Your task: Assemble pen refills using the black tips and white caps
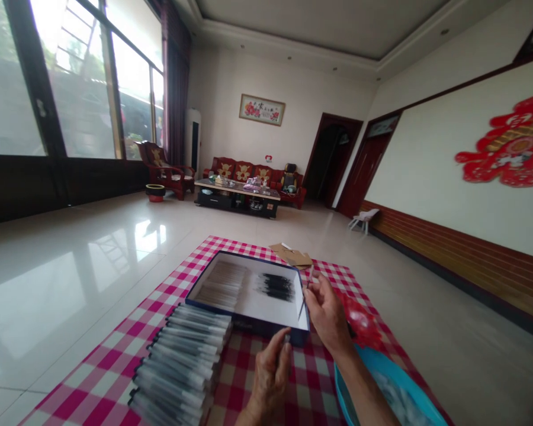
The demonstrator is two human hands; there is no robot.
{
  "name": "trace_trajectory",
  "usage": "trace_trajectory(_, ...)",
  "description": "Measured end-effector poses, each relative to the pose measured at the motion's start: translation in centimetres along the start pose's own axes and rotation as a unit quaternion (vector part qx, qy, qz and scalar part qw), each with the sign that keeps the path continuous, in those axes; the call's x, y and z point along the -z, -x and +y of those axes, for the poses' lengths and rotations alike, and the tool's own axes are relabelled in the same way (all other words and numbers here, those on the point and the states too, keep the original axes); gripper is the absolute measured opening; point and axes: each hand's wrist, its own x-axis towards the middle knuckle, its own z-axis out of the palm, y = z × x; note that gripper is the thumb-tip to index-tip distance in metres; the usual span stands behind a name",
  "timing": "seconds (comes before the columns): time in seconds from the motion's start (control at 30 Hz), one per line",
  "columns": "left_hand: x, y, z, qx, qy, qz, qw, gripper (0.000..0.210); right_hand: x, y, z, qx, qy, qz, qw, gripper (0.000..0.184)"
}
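My right hand [328, 310] is closed in a pinch on a thin pen refill [301, 305], dark toward its lower end, over the right edge of a shallow blue-edged box [266, 326]. Below the box's front edge, my left hand [269, 370] has thumb and forefinger pressed together on something small, too unclear to name. Thin clear tubes [222, 284] lie side by side in the left part of the box. Small black pieces [278, 287] are bunched in its right part. Left of my left hand, many pens [182, 355] with grey-looking barrels and dark ends lie in a stacked row.
A pink-and-white checked cloth [128, 337] covers the table. Behind the box lies torn brown cardboard [295, 255]. A red plastic bag [362, 322] and a blue basin [400, 378] with pale contents stand at the right. Across the tiled floor are a coffee table [235, 198] and sofa.
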Motion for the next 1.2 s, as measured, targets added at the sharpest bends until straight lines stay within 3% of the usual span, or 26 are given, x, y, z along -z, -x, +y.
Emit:
trace_trajectory(0.07, -0.2, 0.5, 0.3, -0.038, -0.043, -0.022, 0.998, 0.044, 1.9, 2.3, 0.1, -0.035, -0.108, 0.065, 0.991, 0.052)
trace_trajectory(0.17, -0.6, 1.2, 0.6, -0.096, -0.088, -0.047, 0.990, 0.037, 3.6, 5.4, 0.3, -0.071, -0.168, 0.113, 0.977, 0.064)
trace_trajectory(0.47, -0.9, 2.2, 1.1, -0.194, -0.132, -0.095, 0.967, 0.029, 3.4, 9.5, 0.8, -0.072, -0.173, 0.127, 0.974, 0.064)
trace_trajectory(0.77, 0.2, 1.6, 1.0, -0.206, -0.179, -0.172, 0.946, 0.031, 2.7, 11.0, 0.9, -0.085, -0.201, 0.136, 0.966, 0.066)
trace_trajectory(1.0, 1.0, 1.3, 1.6, -0.193, -0.210, -0.185, 0.941, 0.031, 2.5, 11.3, 1.0, -0.079, -0.227, 0.127, 0.962, 0.055)
trace_trajectory(1.2, 0.9, 1.4, 1.9, -0.182, -0.168, -0.188, 0.951, 0.026, 2.8, 11.6, 0.9, -0.077, -0.231, 0.125, 0.962, 0.054)
